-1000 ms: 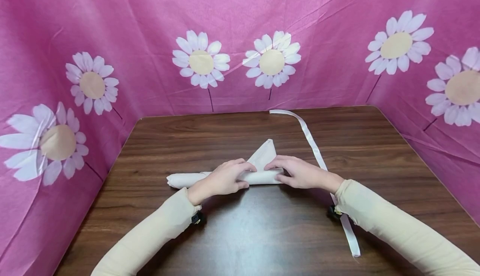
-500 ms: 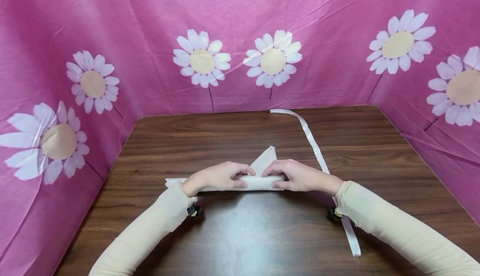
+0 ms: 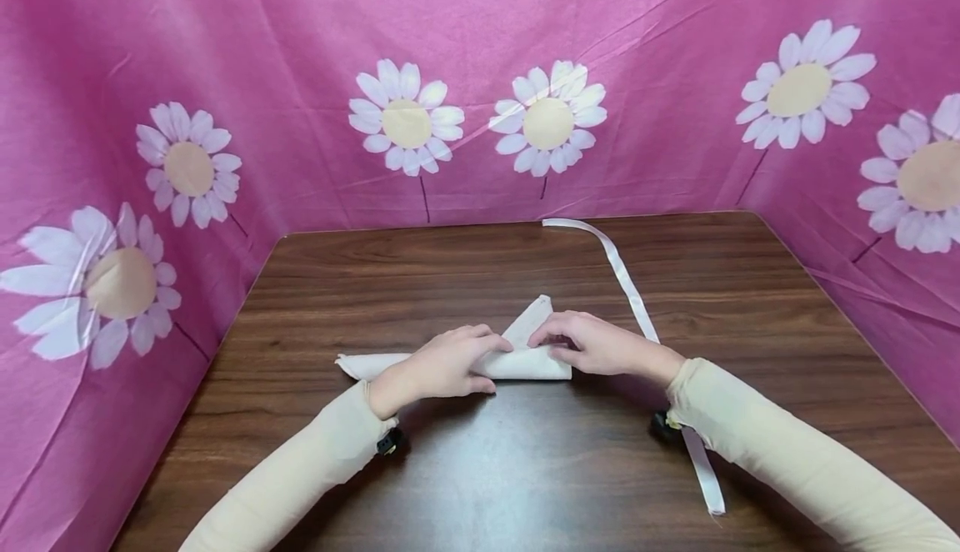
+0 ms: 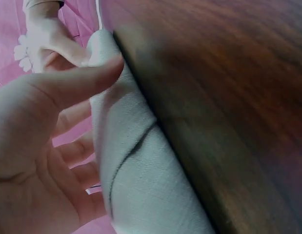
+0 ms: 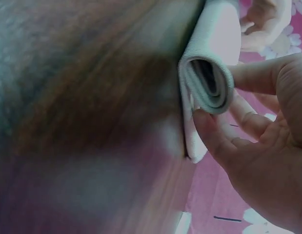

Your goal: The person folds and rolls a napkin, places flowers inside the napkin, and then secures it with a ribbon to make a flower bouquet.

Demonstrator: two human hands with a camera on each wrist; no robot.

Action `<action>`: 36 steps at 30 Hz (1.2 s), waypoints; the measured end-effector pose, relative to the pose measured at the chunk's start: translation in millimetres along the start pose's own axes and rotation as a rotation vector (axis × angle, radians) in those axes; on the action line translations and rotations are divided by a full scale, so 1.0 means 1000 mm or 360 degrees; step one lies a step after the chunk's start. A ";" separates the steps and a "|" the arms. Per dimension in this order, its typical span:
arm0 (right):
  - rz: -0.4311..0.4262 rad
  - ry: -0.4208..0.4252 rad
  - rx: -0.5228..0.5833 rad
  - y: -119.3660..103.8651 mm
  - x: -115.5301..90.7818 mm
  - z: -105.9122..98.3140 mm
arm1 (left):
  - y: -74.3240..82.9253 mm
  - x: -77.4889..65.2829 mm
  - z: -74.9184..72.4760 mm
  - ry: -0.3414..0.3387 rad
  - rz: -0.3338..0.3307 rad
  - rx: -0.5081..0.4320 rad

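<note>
A white cloth napkin (image 3: 528,364) lies rolled into a tube on the table, one pointed corner flap (image 3: 529,321) sticking out behind it. My left hand (image 3: 446,362) grips the middle of the roll; in the left wrist view its thumb (image 4: 99,80) lies along the near side, fingers behind the cloth (image 4: 141,161). At the right end, my right hand (image 3: 600,345) holds the roll between thumb and fingers. The right wrist view looks into the spiral layers of the roll's end (image 5: 225,90), with the thumb and a fingertip (image 5: 205,119) touching it.
A narrow white ribbon (image 3: 622,273) curves down the table's right side, passing beneath the right forearm. The brown wooden table (image 3: 480,477) is walled by a pink curtain (image 3: 465,18) printed with daisies.
The roll has come slightly nearer, and its rear flap shows shorter than a second ago. The left thumb has dropped to the roll's lower edge; the right thumb has lifted up a little.
</note>
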State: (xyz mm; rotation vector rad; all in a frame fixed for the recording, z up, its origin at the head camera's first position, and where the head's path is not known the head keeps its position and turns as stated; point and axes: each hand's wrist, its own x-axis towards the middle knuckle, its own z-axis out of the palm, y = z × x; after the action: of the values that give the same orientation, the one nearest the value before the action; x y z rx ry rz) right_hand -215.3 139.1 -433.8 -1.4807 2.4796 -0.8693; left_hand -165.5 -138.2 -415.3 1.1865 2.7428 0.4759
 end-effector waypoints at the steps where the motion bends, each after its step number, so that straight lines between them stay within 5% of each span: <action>1: -0.0011 0.0011 -0.0018 -0.001 0.000 -0.001 | 0.001 0.000 0.001 0.0011 -0.0002 0.0012; 7: -0.0041 -0.0019 -0.0149 -0.011 -0.006 0.001 | -0.003 0.002 0.001 -0.0002 0.0015 -0.0006; 17: -0.0065 -0.0075 -0.0245 -0.014 -0.006 0.003 | -0.018 0.004 -0.013 -0.0145 0.0037 -0.0383; 24: -0.0018 -0.0097 -0.0126 -0.006 -0.001 -0.001 | -0.011 0.002 -0.024 -0.0022 0.0002 -0.0219; 32: 0.0080 -0.0132 0.0035 0.000 0.004 -0.003 | -0.008 0.000 -0.008 0.0021 0.0007 0.0193; 36: 0.0079 -0.0132 0.0026 -0.001 0.003 -0.005 | -0.009 0.002 -0.005 0.0073 0.0036 0.0242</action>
State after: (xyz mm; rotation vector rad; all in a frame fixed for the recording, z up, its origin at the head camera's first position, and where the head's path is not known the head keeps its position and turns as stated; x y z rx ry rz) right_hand -218.3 138.1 -428.3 -1.4138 2.4327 -0.8004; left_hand -174.5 -143.5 -413.5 1.2566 2.8518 0.3048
